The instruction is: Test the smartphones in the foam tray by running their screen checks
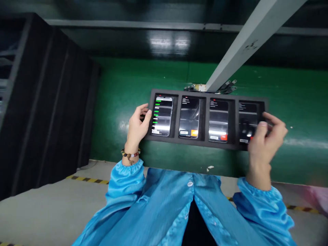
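Black tray (206, 96) out front over the green tabletop (123, 89), four phones (189, 118) lit in its slots. Left hand (137, 126) clamps the left end, thumb just beside the first phone. Right hand (266, 140) grips the right end, fingers curled across the fourth screen and hiding its lower corner. A grey beam (246, 41) slants down behind, with clips (225, 87) at its foot. Dark panels (48, 102) stand at left. Screen text is too blurred to read, and I cannot tell whether the tray touches the tabletop.
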The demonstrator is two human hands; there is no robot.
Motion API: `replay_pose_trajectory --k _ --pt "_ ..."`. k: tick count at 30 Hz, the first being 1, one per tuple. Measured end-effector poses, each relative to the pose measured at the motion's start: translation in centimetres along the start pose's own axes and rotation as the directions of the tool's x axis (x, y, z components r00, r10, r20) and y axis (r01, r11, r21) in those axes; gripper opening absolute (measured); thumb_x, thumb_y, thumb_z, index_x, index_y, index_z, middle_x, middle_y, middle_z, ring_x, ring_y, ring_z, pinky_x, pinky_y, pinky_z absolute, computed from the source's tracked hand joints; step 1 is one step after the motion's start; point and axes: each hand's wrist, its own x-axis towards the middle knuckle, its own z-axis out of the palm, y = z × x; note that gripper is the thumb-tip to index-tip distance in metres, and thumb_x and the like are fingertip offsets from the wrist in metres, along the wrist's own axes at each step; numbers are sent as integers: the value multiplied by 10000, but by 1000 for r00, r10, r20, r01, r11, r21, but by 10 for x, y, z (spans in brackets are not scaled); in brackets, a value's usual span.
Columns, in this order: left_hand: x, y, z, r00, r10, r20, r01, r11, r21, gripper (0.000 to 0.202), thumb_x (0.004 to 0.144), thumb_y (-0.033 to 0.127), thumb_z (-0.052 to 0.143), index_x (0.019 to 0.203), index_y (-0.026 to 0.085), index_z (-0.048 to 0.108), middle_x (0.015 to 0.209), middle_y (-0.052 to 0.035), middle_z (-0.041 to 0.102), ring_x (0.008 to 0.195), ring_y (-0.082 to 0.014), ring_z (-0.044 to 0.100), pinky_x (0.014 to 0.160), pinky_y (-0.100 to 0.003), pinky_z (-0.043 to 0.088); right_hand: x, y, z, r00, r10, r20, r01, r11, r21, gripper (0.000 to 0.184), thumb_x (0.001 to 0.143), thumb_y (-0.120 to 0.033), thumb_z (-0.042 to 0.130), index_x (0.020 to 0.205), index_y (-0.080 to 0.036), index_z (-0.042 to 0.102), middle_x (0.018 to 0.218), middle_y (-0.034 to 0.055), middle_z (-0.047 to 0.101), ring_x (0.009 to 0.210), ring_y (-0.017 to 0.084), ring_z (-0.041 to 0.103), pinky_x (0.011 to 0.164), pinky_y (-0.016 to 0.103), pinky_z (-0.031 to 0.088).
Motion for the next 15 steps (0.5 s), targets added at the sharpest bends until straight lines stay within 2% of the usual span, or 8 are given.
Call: replay_pose_trajectory --k 2,4,6,8,10,11,13,15 --pt "0 6 0 999 -49 -16 50 996 70 478 1036 527 626 1361 189 719 1208 -108 799 1037 -230 747 928 -355 580 14 33 -11 962 269 47 -261 956 -130 450 1070 -346 552 1434 -113 679 1391 261 713 1264 305 675 1047 462 506" --pt "3 12 0 995 -94 -34 97 992 84 512 1020 560 634 1335 170 740 1166 -113 812 974 -227 750 891 -344 577 23 53 -18 912 394 111 -372 911 -176 410 1070 -359 598 1357 -100 732 1246 264 775 1098 281 731 955 431 514" --pt "6 17 -1 989 -142 -28 144 988 59 547 1001 593 644 1309 154 751 1148 -119 817 976 -236 753 893 -338 576 28 60 -23 900 407 155 -385 910 -157 415 1077 -426 615 1305 -116 769 1148 235 809 990 250 747 881 396 511" --pt "6 21 -5 983 -179 29 178 983 38 571 980 647 648 1234 151 772 1098 -109 818 983 -244 745 869 -320 574 31 61 -25 898 396 191 -378 917 -126 449 1087 -475 600 1310 -128 777 1150 217 817 973 222 749 855 363 505" --pt "0 26 -8 960 -248 130 251 968 -11 601 939 728 663 1066 153 784 932 -82 792 844 -221 712 725 -285 553 39 62 -26 899 380 218 -366 925 -103 472 1096 -487 583 1321 -120 777 1181 218 814 994 202 749 869 346 501" --pt "-5 29 -8 933 -300 198 316 947 -55 613 909 762 680 971 159 767 820 -62 751 735 -198 670 628 -269 519 45 64 -27 901 372 225 -359 928 -98 475 1096 -484 586 1321 -112 778 1195 220 811 1015 197 747 890 345 497" --pt "-18 37 -1 855 -397 335 467 869 -161 605 849 782 734 838 178 703 650 -16 637 553 -151 557 477 -249 433 63 71 -31 906 355 230 -343 935 -95 476 1082 -482 616 1308 -97 781 1213 217 808 1057 189 743 936 345 491" --pt "-33 48 17 796 -441 415 568 782 -258 576 814 755 780 798 192 656 587 17 569 468 -122 494 406 -233 393 82 82 -41 917 341 207 -328 940 -93 485 1074 -475 629 1345 -94 758 1275 206 794 1134 177 730 988 343 484"
